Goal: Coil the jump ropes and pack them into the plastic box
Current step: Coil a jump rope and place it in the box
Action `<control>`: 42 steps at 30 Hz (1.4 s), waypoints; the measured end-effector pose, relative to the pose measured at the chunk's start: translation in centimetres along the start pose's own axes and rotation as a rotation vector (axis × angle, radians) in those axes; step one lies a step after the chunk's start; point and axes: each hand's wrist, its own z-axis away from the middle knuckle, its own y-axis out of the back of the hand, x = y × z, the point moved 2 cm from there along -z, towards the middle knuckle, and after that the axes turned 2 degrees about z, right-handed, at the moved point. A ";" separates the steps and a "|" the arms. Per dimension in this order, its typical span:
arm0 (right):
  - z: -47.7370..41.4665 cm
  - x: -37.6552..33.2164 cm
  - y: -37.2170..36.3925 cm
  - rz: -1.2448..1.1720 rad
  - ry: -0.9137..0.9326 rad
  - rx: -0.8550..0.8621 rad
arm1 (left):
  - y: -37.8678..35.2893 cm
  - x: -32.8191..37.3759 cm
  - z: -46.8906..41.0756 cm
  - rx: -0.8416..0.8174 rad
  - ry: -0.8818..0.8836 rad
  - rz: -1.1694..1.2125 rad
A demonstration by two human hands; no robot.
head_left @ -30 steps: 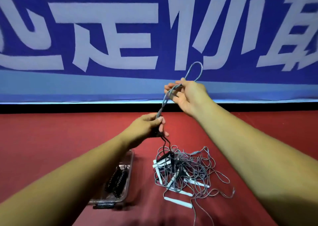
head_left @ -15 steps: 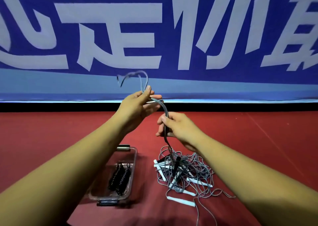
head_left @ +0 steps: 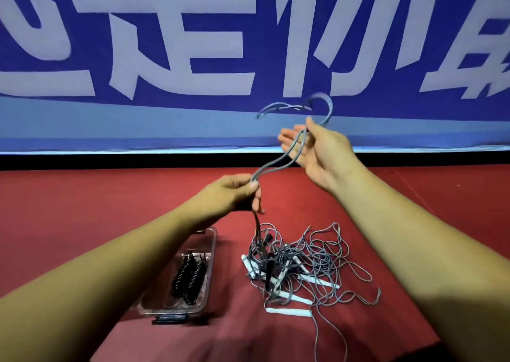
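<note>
Grey jump rope point(head_left: 269, 166): thin doubled cord, held above the red floor point(head_left: 82, 210). Its long axis slants from lower left up to the right, and the blurred top loop curls back left. Left hand point(head_left: 234, 193) pinches the low end. Right hand point(head_left: 323, 152) has loose, straight fingers with the cord draped across. The tail drops into a tangled pile point(head_left: 311, 262) with white handles point(head_left: 287, 312). Plastic box point(head_left: 212, 251), left of the pile, holds black coils point(head_left: 189, 276).
</note>
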 end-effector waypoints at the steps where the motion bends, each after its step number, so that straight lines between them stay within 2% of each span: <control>1: -0.1 0.9 0.6 0.030 -0.065 -0.024 | -0.1 1.0 -0.1 0.063 -0.030 0.078; 4: 0.7 3.6 1.0 0.133 -0.239 -0.239 | 0.0 3.1 -0.8 0.223 -0.077 0.236; 7: 1.8 5.3 0.8 0.282 -0.271 -0.452 | 1.0 4.3 -1.2 0.314 -0.084 0.352; 9: 1.8 5.8 0.8 0.314 -0.288 -0.512 | 1.7 5.2 -1.0 0.356 -0.092 0.431; 13: 2.2 6.2 1.1 0.438 -0.246 -0.577 | 2.8 6.5 -0.5 0.458 -0.087 0.540; 16: 2.9 6.6 0.7 0.752 -0.091 -0.662 | 2.9 6.2 -0.1 0.483 -0.023 0.563; 19: 3.1 7.0 0.1 0.936 0.087 -0.554 | 2.1 5.8 0.1 0.453 0.048 0.518; 22: 3.5 6.5 -0.7 0.868 0.097 -0.456 | 2.1 5.4 -0.2 0.358 -0.014 0.491; 24: 3.9 5.1 -1.5 0.797 0.126 -0.404 | 2.0 4.6 0.1 0.208 -0.030 0.406; 27: 4.5 1.8 -2.7 0.563 0.166 -0.279 | 0.4 1.7 0.6 -0.107 -0.034 0.084; 29: 4.9 -0.5 -3.0 0.449 0.210 -0.216 | -0.6 -0.5 0.4 -0.195 -0.022 -0.169; 33: 5.0 -3.3 -2.5 0.254 0.301 -0.142 | -0.2 -3.0 -0.1 -0.142 0.049 -0.468; 35: 4.0 -3.2 -1.2 0.201 0.281 -0.046 | -0.2 -2.1 -0.4 -0.104 0.008 -0.539; 37: 2.6 -2.3 0.8 0.147 0.184 0.085 | -0.3 0.2 -1.0 0.050 -0.092 -0.424; 39: 1.6 -1.0 2.8 0.160 0.010 0.199 | -0.1 2.4 -1.4 0.229 -0.133 -0.145; 41: 1.1 0.4 4.7 0.355 -0.182 0.250 | 0.3 3.5 -1.7 0.299 -0.145 -0.071; 42: 0.9 1.0 5.4 0.574 -0.245 0.251 | 0.3 3.8 -1.7 0.296 -0.150 -0.104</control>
